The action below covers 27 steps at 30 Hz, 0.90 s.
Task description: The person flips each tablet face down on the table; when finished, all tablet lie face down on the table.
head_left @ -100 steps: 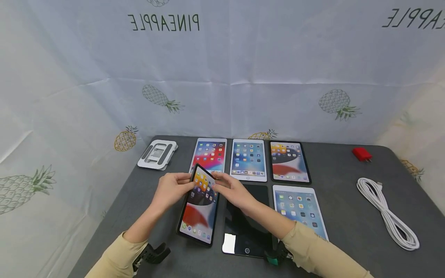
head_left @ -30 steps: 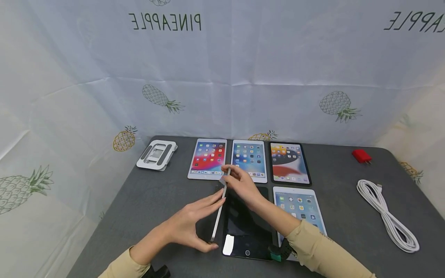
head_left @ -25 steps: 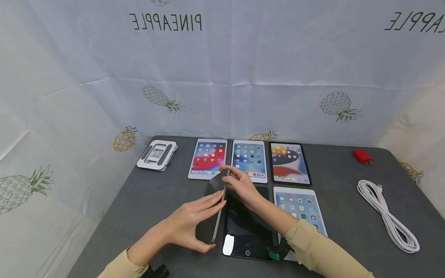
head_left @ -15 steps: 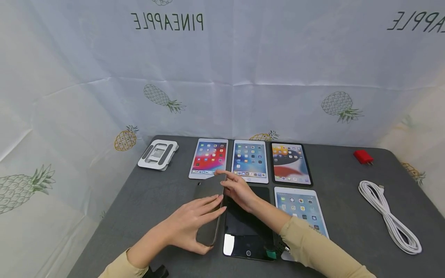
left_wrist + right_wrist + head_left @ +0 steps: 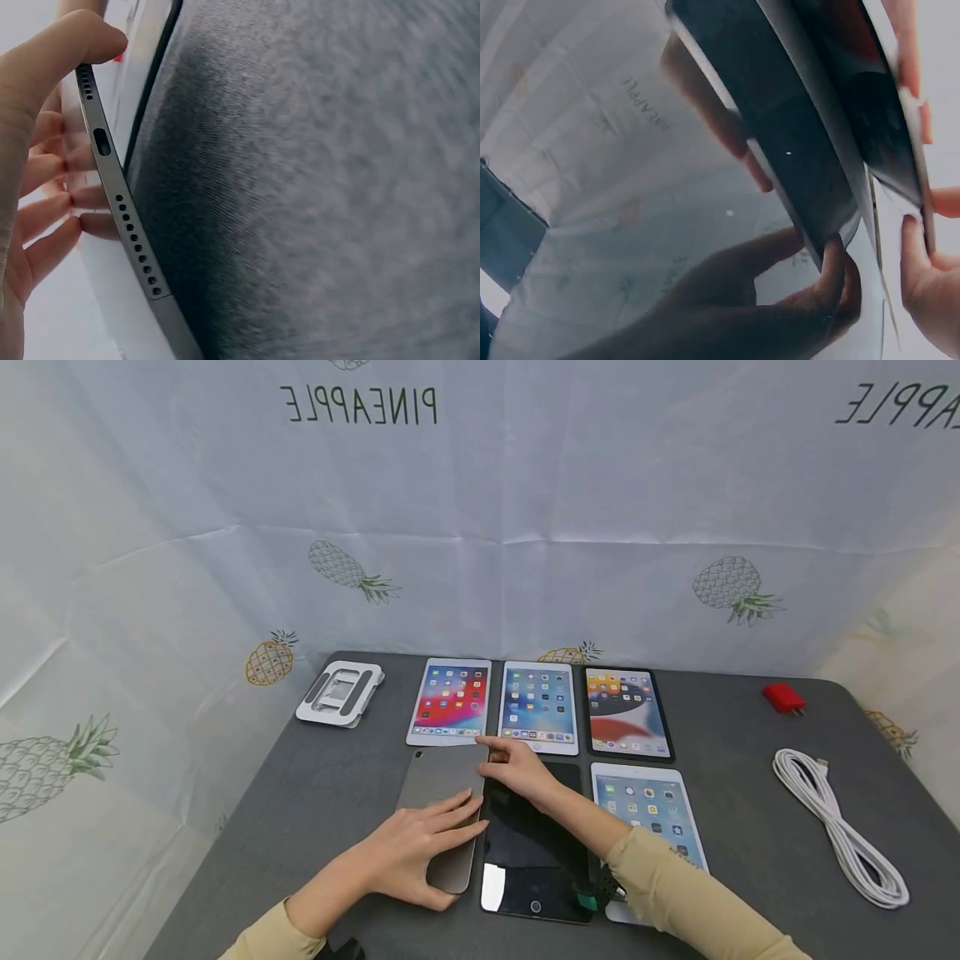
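A grey tablet (image 5: 444, 777) lies screen-down between my hands in the head view, its plain back and corner camera showing. My left hand (image 5: 412, 850) grips it, with fingers spread over the back to the right edge and the thumb at the bottom edge. The left wrist view shows that edge of the tablet (image 5: 111, 169), with its port and speaker holes, tilted over the table. My right hand (image 5: 521, 775) pinches the upper right side of the tablet. Under my right forearm lies a black tablet (image 5: 536, 856) with a dark, reflective screen.
Behind stand in a row a tablet with a red-blue screen (image 5: 451, 697), a white tablet (image 5: 537, 703) and a black-framed tablet (image 5: 627, 710). Another white tablet (image 5: 651, 810) is partly under my right sleeve. Around them are a folded stand (image 5: 341, 693), red charger (image 5: 783, 697) and coiled white cable (image 5: 840, 827).
The grey tablet has turned over from screen-up, through standing on edge, to back-up, and has tipped flatter to the left. My left hand has shifted from its top left side to its lower part.
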Available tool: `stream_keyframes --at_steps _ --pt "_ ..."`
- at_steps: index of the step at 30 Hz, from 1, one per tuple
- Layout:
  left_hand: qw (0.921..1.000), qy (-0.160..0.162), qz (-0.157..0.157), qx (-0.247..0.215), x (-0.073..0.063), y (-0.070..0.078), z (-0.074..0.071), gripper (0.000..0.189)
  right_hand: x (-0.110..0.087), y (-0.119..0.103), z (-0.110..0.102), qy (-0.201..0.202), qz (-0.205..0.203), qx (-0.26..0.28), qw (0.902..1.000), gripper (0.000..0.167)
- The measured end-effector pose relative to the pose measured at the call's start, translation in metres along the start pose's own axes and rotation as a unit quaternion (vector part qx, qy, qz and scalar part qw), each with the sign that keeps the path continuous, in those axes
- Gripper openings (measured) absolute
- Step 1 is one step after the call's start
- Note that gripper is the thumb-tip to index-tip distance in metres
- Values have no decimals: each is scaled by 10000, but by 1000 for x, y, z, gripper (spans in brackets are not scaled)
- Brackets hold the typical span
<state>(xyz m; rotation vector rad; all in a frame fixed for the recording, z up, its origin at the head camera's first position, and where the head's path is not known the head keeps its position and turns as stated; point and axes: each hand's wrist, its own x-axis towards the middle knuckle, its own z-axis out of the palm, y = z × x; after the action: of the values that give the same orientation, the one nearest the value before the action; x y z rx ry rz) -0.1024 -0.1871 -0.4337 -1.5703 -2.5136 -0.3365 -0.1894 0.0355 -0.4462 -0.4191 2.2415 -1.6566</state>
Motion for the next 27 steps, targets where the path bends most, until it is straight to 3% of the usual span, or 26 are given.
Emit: stream_keyframes --at_steps 6,12,15,21,27 --pt "9999 -10 -12 103 -4 -3 5 81 1 1 2 182 -443 -1311 9902 45" --pt "9997 31 58 251 -10 -6 11 82 4 -1 3 33 -1183 -2335 9651 37" --pt "9995 60 116 281 -12 -7 13 82 5 -2 3 -38 -1341 -2548 9576 36" --pt "9994 182 112 282 -15 -9 16 85 7 -4 4 -131 -1204 -2532 9598 37" --pt "9997 63 -10 221 -18 -10 18 86 8 -4 9 -111 -1077 -2719 9562 40"
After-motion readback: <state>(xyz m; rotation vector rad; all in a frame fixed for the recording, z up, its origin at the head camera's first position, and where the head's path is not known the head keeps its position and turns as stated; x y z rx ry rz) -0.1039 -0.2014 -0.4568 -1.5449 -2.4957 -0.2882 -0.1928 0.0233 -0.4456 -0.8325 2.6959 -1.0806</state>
